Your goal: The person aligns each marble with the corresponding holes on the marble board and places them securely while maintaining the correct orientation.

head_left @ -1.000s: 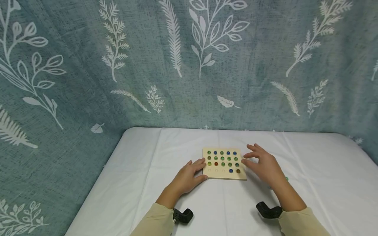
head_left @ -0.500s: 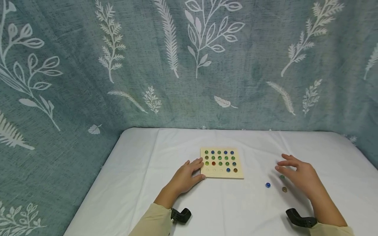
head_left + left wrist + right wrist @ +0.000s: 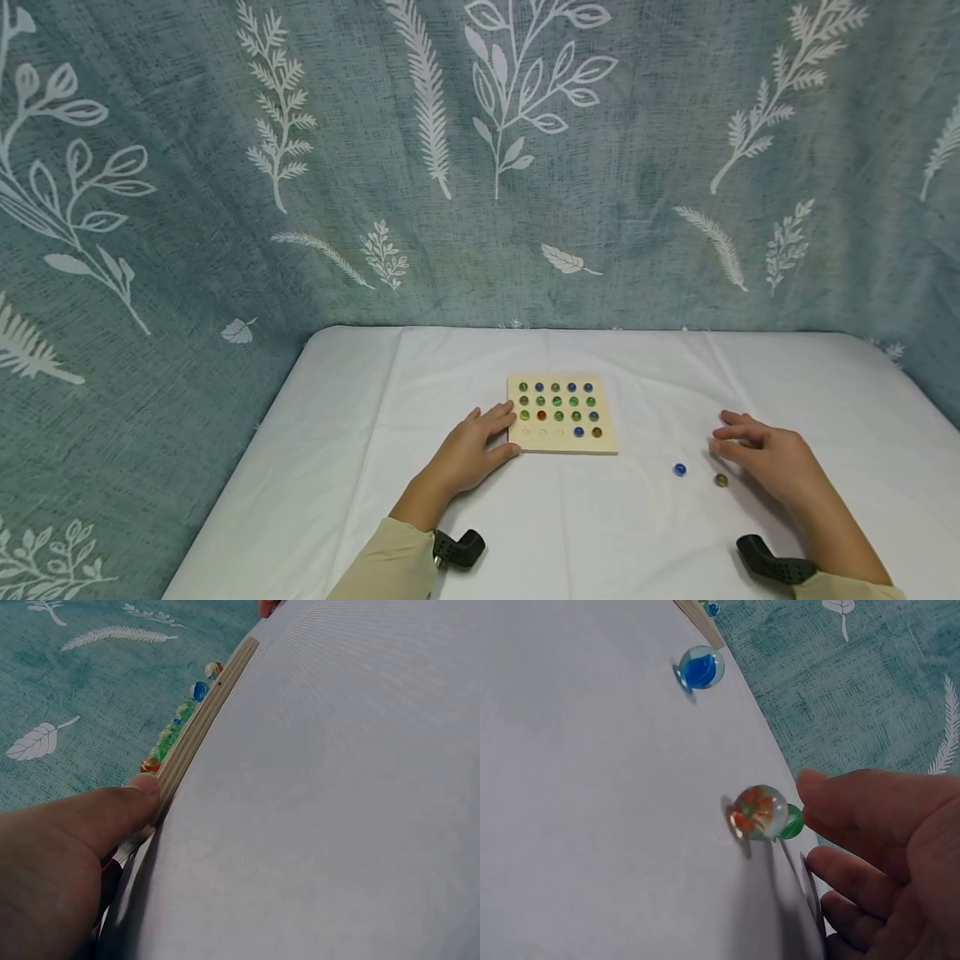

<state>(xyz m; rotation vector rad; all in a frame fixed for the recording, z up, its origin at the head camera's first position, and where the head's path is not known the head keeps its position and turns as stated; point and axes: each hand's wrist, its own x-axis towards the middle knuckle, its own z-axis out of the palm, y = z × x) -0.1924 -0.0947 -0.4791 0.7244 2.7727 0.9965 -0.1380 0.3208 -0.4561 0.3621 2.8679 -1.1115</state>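
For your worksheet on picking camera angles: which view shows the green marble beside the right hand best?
The right wrist view: the green marble peeks out behind the orange marble, near the right hand. In the head view the fingers hide it; the left wrist view misses it.

- Wooden board [image 3: 562, 425]: a pale square slab lying flat just below the centre of the head view, with rows of round hollows. The three far rows are full of green, blue and red marbles; the near row has only two, at its right end.
- Blue marble [image 3: 679, 469]: clear glass with a blue core, loose on the table, lower right of the board.
- Orange marble [image 3: 721, 480]: just right of the blue one.
- Green marble [image 3: 792, 823]: touching the orange one, at the right fingertips.
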